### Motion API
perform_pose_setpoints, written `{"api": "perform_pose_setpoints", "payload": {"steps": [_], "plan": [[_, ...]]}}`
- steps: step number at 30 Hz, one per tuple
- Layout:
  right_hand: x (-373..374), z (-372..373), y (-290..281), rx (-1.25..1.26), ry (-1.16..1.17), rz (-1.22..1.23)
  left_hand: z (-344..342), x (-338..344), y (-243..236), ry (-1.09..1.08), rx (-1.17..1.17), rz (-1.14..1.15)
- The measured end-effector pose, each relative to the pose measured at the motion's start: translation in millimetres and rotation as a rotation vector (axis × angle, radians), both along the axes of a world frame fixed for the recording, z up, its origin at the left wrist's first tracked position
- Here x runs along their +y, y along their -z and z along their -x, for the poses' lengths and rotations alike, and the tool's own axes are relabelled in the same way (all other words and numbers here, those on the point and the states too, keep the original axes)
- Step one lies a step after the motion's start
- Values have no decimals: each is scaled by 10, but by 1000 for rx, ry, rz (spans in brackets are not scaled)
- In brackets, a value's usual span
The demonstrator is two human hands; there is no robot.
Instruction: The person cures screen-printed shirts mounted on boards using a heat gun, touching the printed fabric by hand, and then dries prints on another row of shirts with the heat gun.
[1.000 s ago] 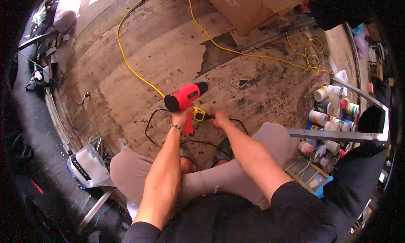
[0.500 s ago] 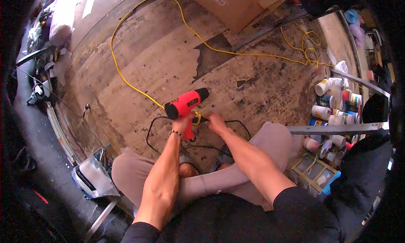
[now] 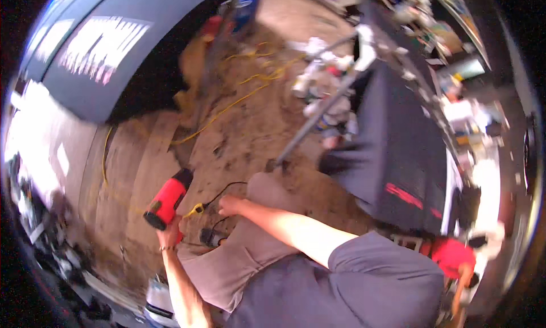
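Gripping red heat gun point(image 3: 169, 200) | left hand point(image 3: 168, 237): wrapped | right hand point(image 3: 230, 205): half-curled

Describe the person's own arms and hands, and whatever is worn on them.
Both hands are bare, without gloves: the left hand has a dark bracelet at its wrist, and none shows at the right hand. A short, dark blue-grey sleeve covers the right upper arm. Both forearms are uncovered; the left sleeve is out of view.
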State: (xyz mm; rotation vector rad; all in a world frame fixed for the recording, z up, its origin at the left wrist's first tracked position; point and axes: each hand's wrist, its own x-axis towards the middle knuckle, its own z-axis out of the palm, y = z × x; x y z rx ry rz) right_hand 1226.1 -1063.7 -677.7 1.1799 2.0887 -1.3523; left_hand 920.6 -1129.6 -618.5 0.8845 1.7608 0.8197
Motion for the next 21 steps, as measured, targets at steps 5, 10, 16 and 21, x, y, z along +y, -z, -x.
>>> {"api": "perform_pose_setpoints", "payload": {"steps": [5, 10, 16, 21], "plan": [[-422, -741, -2385, 80, 265, -18, -40, -111, -1709, 229, 38, -168], [-1134, -1805, -4513, 155, 546, -67, -1047, -19, -3488, 286, 27, -54], [-1351, -3005, -4943, 762, 1389, -314, -1785, -143, -4713, 620, 305, -186], [-1006, -4679, -5104, 410, 1261, -941, -3097, -91, -5513, 734, 183, -476]]}}
